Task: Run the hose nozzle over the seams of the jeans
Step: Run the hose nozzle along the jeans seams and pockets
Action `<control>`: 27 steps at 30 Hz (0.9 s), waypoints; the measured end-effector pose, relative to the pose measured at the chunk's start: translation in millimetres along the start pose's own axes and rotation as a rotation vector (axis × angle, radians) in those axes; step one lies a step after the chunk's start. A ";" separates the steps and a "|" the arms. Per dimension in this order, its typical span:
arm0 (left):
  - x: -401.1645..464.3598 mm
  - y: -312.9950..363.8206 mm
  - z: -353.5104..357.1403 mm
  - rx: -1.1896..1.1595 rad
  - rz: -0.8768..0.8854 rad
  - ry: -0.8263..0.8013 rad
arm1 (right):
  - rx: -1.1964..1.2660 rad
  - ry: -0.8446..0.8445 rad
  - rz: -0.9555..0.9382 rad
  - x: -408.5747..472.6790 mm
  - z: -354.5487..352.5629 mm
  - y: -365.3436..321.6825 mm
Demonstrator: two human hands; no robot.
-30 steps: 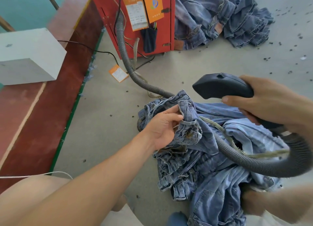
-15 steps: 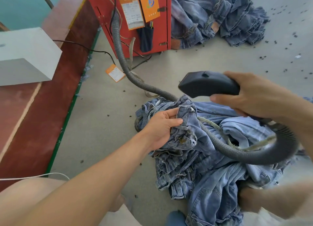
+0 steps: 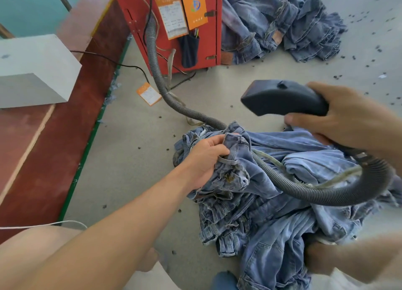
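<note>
With the left hand [image 3: 205, 157] pinching the jeans' waistband [image 3: 233, 146] taut, the right hand [image 3: 348, 120], fingers wrapped round the black hose nozzle [image 3: 282, 98], should lower it flat onto that seam.

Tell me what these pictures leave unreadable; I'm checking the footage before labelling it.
Head view:
- Nozzle mouth: faces down, away from the camera.
- Orange labels on the red machine: print too small.
- Jeans seams: lost in crumpled folds.
- Hose end: hidden under the right hand.
</note>
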State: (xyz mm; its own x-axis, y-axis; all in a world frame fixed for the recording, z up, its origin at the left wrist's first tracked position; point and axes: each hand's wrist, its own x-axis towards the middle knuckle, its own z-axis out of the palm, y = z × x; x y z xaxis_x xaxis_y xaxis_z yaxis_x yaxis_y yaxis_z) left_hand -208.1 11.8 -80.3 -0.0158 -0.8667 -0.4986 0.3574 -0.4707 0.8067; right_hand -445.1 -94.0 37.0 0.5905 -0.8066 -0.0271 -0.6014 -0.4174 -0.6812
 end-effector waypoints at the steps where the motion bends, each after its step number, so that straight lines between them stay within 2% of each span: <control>1: 1.3 0.8 0.4 0.009 0.022 0.065 | 0.022 0.017 0.017 -0.8 -4.0 2.7; 3: 4.4 -0.3 -0.2 0.085 0.094 0.176 | 0.032 0.021 0.047 -1.9 -6.7 7.3; 6: 9.4 -9.9 -4.2 0.427 0.277 0.324 | 0.016 -0.018 0.070 -3.0 -1.2 8.9; 8: 10.9 -14.9 -5.5 0.623 0.414 0.376 | -0.005 -0.054 0.057 -3.7 2.4 8.8; 10: 12.0 -16.9 -7.7 0.694 0.506 0.395 | -0.014 -0.084 0.051 -4.7 4.2 7.3; 12: 15.8 -19.4 -10.0 0.598 0.477 0.428 | -0.026 -0.093 0.058 -5.2 4.8 5.4; 13: 17.3 -19.8 -10.6 0.475 0.406 0.469 | -0.037 -0.094 0.064 -4.9 5.1 4.2; 16: 21.0 -15.6 -16.3 -0.237 0.065 0.547 | -0.058 -0.099 0.082 -2.6 7.0 0.1; 17: 20.8 -15.0 -21.3 -0.464 -0.042 0.514 | -0.062 -0.106 0.086 -2.0 8.0 -1.3; 19: 15.6 -15.9 -27.3 -0.727 -0.197 0.381 | -0.070 -0.131 0.091 -0.7 10.8 -4.1; 20: 12.0 -16.3 -27.3 -0.784 -0.214 0.326 | -0.073 -0.146 0.089 0.0 12.3 -5.3; 22: 7.7 -15.8 -24.7 -0.806 -0.181 0.317 | -0.078 -0.156 0.085 0.4 14.9 -7.1; 24: 9.0 -12.3 -23.0 -0.753 -0.135 0.361 | -0.080 -0.150 0.080 0.6 15.6 -6.8; 27: 7.9 -6.9 -18.4 -0.576 -0.107 0.309 | -0.061 -0.149 0.073 1.2 15.4 -6.3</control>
State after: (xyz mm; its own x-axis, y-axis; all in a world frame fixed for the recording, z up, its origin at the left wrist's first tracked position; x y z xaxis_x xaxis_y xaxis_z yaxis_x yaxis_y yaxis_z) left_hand -193.5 11.3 -95.7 0.1589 -0.6925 -0.7037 0.8121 -0.3137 0.4920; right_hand -432.3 -85.9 30.1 0.6141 -0.7669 -0.1863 -0.6750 -0.3881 -0.6275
